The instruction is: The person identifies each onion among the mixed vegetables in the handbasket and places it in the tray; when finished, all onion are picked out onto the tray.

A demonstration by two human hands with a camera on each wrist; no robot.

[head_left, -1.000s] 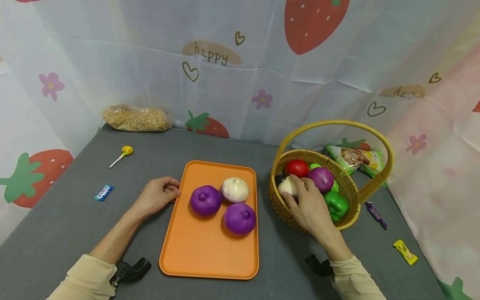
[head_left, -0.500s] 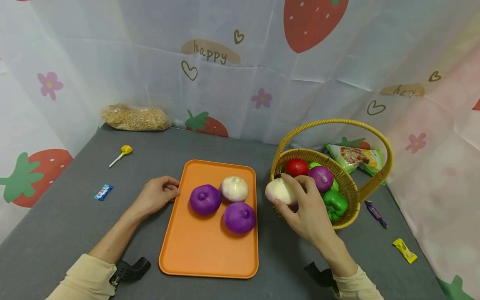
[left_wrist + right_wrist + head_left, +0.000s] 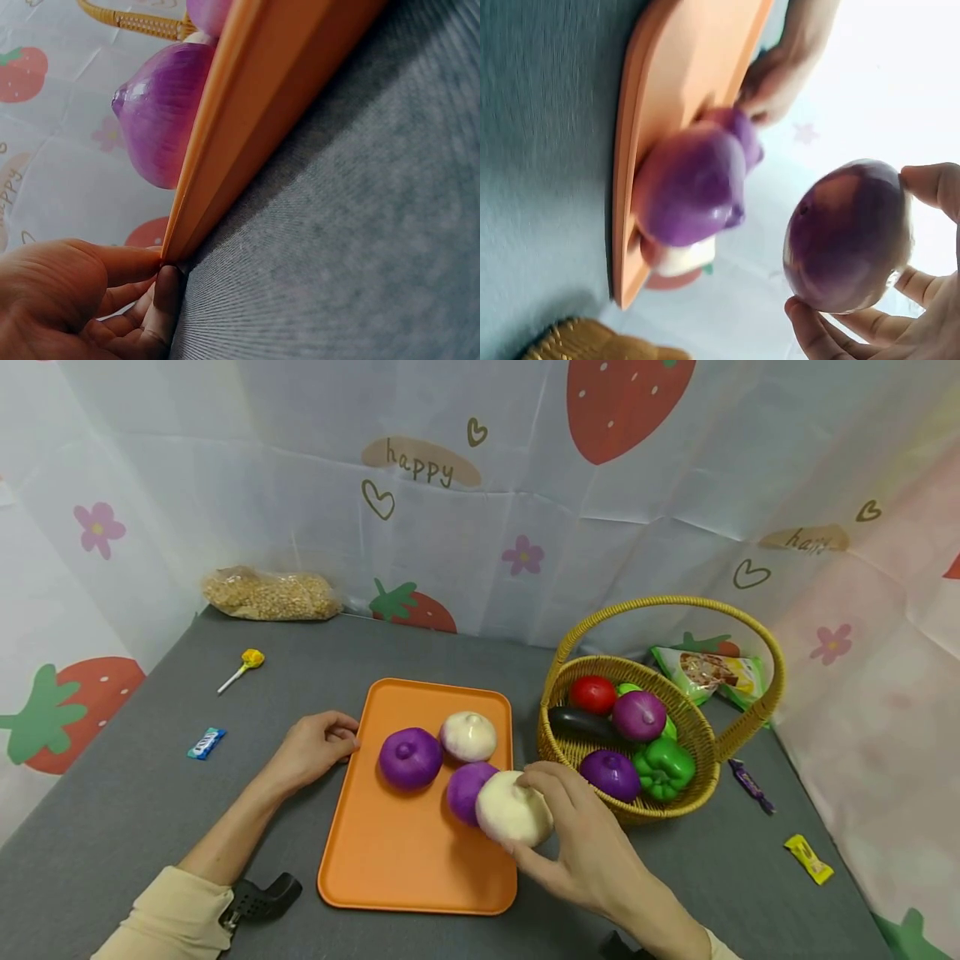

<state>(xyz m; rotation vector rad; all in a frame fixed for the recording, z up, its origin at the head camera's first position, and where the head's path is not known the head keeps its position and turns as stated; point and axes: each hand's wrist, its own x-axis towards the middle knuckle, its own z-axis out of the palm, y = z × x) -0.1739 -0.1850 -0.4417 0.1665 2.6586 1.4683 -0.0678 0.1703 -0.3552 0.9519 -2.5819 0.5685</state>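
My right hand [image 3: 528, 820] grips a white onion [image 3: 512, 810] just above the right side of the orange tray [image 3: 390, 860]. On the tray lie two purple onions [image 3: 410, 758] [image 3: 465, 789] and another white onion [image 3: 468, 736]. In the right wrist view the held onion [image 3: 847, 236] looks shaded, with the tray [image 3: 682, 82] and a purple onion [image 3: 690, 187] beyond it. My left hand [image 3: 330, 745] rests on the table, its loosely curled fingers [image 3: 166, 289] touching the tray's left edge [image 3: 262, 127]. A purple onion [image 3: 161, 120] shows over that rim.
A wicker basket [image 3: 570, 752] at the right holds a tomato [image 3: 592, 693], an eggplant [image 3: 581, 724], two purple onions and a green pepper [image 3: 663, 768]. Around lie a grain bag [image 3: 273, 596], lollipop [image 3: 243, 668], blue candy [image 3: 207, 743], snack packet [image 3: 712, 675] and wrapped sweets [image 3: 810, 862]. Curtains wall the table.
My right hand lifted the white onion out of the basket and carried it left, over the tray's right side. The left hand stayed at the tray's edge.
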